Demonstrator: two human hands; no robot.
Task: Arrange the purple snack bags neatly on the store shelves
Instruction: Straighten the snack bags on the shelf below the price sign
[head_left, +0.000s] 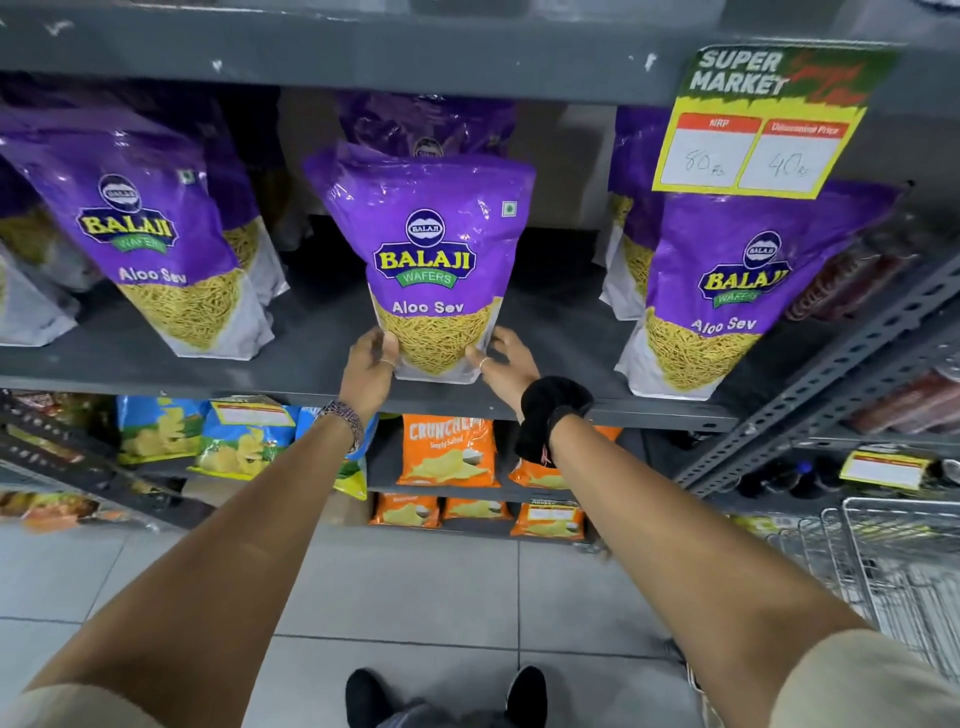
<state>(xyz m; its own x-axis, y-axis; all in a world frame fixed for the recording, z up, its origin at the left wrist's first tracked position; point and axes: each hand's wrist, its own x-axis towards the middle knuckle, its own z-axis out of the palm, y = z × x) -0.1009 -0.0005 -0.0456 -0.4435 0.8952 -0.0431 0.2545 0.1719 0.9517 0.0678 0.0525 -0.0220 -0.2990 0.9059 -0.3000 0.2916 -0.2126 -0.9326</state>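
Note:
A purple Aloo Sev snack bag (431, 249) stands upright at the middle of the grey shelf (311, 364). My left hand (371, 366) grips its lower left corner. My right hand (504, 364) touches its lower right corner, fingers spread. A second purple bag (426, 124) stands behind it. More purple bags stand to the left (150, 234) and to the right (727, 291), each row with bags behind.
A yellow price sign (763, 124) hangs from the shelf above at the right. Orange chip bags (447, 452) and blue chip bags (244, 441) fill the lower shelves. A wire cart (883, 561) stands at the lower right. A slotted metal upright (841, 374) frames the right side.

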